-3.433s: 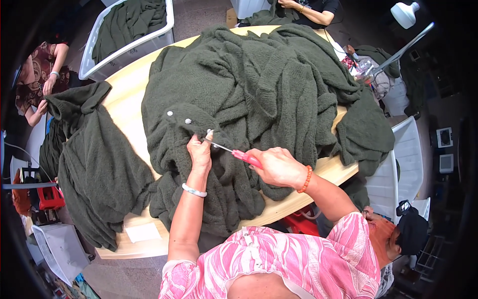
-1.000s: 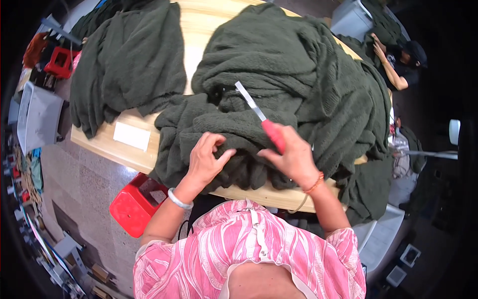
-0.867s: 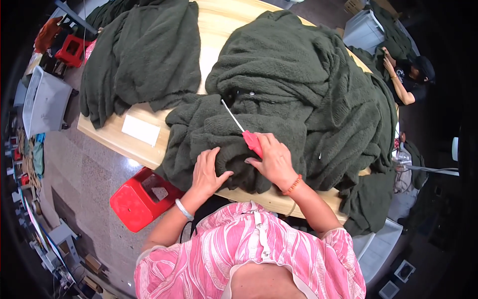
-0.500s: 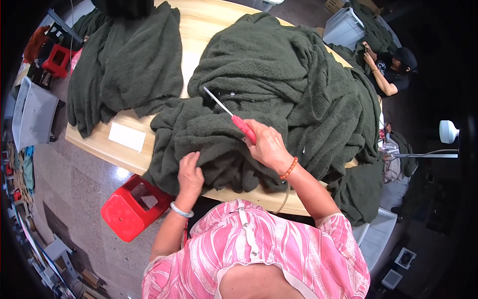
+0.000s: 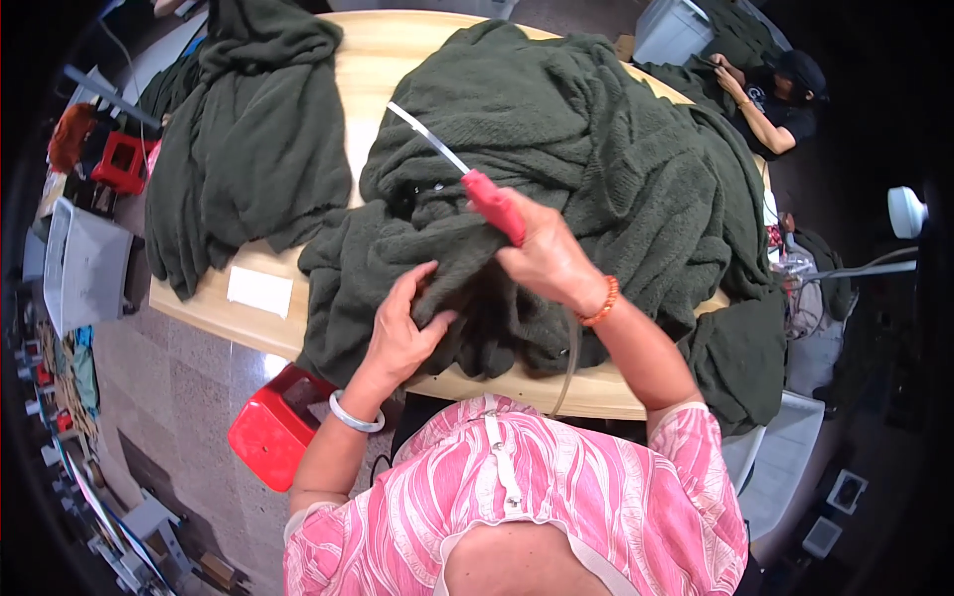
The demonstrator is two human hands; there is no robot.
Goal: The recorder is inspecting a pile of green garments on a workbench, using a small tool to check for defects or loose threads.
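Observation:
My right hand (image 5: 547,253) is closed around the red body of an air blow gun (image 5: 492,204), and its long thin metal nozzle points up and to the left over the cloth. A pale hose hangs below that hand to the table edge. Dark green fleecy garments (image 5: 477,109) lie heaped in front of me, with a few small shiny spots among the folds. At the near edge of the heap, my left hand (image 5: 397,333) has thumb and fingers apart, against a raised fold. Whether its fingertips press on the cloth is hard to see.
More green cloth (image 5: 253,139) hangs over the table's left side, beside a white paper (image 5: 260,290). A red stool (image 5: 268,432) stands at lower left, a grey bin (image 5: 84,263) farther left. A co-worker (image 5: 780,104) handles cloth at far right. The wooden table (image 5: 383,40) has a curved edge.
The air blow gun has turned, its nozzle now reaching farther up and left. My left hand has moved up and right, thumb spreading wider. The cloth between my hands is lifted.

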